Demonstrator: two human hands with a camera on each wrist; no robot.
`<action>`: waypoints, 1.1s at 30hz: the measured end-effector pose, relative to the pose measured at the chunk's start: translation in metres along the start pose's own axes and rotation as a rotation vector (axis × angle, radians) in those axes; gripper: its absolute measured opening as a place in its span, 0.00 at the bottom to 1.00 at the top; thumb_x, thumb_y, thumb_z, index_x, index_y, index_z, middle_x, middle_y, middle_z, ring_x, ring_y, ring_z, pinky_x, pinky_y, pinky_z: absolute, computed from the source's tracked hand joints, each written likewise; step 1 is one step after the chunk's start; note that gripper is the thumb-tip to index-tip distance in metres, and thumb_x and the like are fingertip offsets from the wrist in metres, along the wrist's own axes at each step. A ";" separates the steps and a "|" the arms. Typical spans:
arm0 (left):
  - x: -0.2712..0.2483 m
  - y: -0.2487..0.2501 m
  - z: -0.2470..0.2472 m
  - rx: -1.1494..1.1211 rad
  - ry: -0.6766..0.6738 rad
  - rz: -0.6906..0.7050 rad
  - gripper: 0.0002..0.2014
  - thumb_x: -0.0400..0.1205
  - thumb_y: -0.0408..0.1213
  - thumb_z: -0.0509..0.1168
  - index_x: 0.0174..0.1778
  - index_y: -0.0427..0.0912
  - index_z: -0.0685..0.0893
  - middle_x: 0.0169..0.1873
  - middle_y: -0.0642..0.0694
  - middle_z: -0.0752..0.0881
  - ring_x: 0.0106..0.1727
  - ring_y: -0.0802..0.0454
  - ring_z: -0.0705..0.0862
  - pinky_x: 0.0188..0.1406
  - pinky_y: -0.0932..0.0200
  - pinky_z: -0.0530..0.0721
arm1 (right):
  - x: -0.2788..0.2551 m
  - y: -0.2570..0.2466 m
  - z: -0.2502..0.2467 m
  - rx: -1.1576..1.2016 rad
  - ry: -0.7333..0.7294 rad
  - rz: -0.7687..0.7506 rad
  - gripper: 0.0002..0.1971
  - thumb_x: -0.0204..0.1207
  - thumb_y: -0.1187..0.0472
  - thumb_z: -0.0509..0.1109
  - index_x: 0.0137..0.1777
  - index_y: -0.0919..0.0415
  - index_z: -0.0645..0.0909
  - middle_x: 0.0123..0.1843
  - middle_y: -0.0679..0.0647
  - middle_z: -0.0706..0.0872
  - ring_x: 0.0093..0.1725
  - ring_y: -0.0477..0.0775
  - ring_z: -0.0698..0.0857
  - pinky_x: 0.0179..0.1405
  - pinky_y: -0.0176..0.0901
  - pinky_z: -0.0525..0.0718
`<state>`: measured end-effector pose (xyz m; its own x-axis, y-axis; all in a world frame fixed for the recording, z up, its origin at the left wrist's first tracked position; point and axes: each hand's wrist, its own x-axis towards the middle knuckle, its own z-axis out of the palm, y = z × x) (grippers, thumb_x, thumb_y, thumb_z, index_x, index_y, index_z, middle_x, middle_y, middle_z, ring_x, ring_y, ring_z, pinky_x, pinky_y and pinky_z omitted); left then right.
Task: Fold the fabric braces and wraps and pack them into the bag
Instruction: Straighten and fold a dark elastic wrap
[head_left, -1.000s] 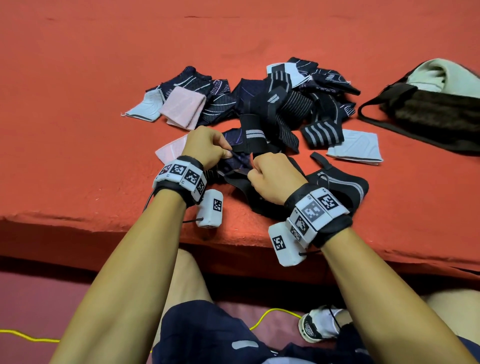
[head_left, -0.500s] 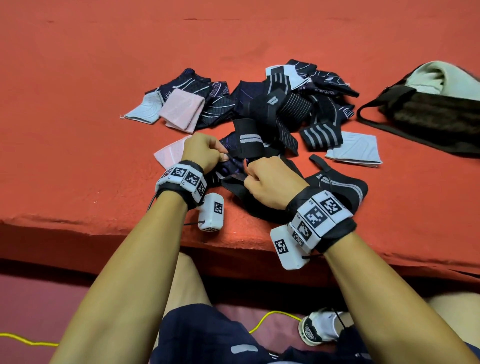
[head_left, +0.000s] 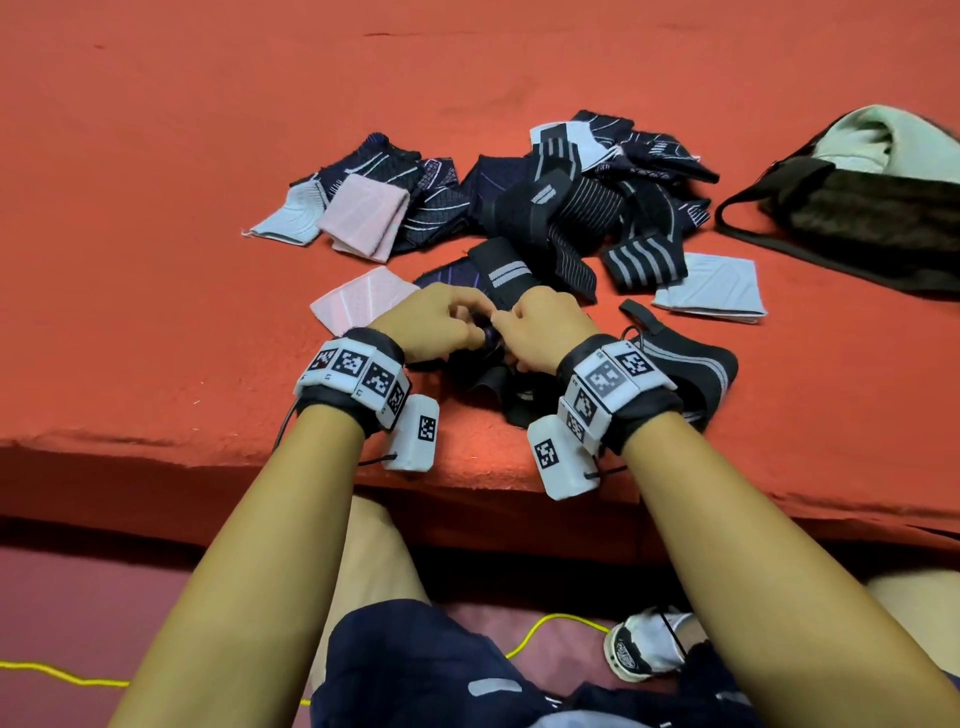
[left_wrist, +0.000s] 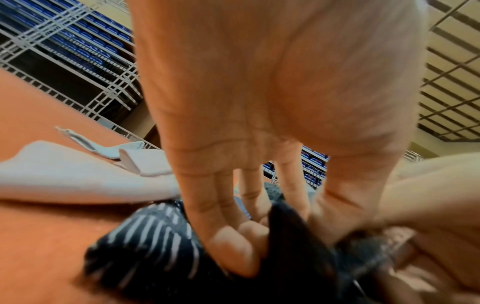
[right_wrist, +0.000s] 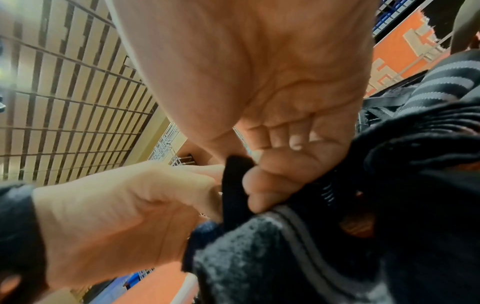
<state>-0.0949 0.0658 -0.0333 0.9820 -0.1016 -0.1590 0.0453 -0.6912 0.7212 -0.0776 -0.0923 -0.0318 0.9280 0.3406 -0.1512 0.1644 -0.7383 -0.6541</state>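
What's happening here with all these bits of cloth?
A person sits at an orange surface, sorting a pile of braces and wraps. The left hand and the right hand both pinch a black strap at the near edge. The dark bag lies to the right.

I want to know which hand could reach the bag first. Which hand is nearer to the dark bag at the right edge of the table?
Right. The right hand is on the side toward the dark bag, which lies farther off to its right. The left hand is beside it, on the side away from the bag.
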 end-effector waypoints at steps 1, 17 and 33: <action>-0.002 0.002 0.001 0.001 -0.015 0.010 0.17 0.80 0.28 0.68 0.60 0.53 0.84 0.31 0.43 0.78 0.32 0.51 0.76 0.32 0.61 0.80 | 0.001 0.000 0.000 0.005 -0.007 -0.001 0.15 0.78 0.52 0.63 0.41 0.63 0.84 0.42 0.63 0.90 0.42 0.65 0.90 0.51 0.56 0.90; 0.014 -0.001 -0.002 0.218 0.141 0.050 0.03 0.76 0.37 0.78 0.41 0.48 0.91 0.40 0.49 0.91 0.44 0.57 0.85 0.46 0.70 0.77 | -0.015 0.008 0.001 -0.093 0.051 -0.082 0.17 0.79 0.58 0.61 0.27 0.56 0.67 0.38 0.63 0.79 0.43 0.70 0.82 0.38 0.48 0.70; 0.027 -0.012 -0.023 0.235 0.443 -0.062 0.04 0.77 0.37 0.77 0.42 0.41 0.90 0.36 0.47 0.85 0.42 0.49 0.82 0.44 0.62 0.74 | -0.034 0.000 -0.003 -0.142 0.026 -0.141 0.16 0.77 0.59 0.60 0.28 0.58 0.65 0.32 0.60 0.73 0.41 0.69 0.79 0.39 0.49 0.73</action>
<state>-0.0645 0.0879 -0.0311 0.9645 0.2230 0.1417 0.1135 -0.8341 0.5398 -0.1085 -0.1058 -0.0244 0.9002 0.4330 -0.0453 0.3372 -0.7594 -0.5564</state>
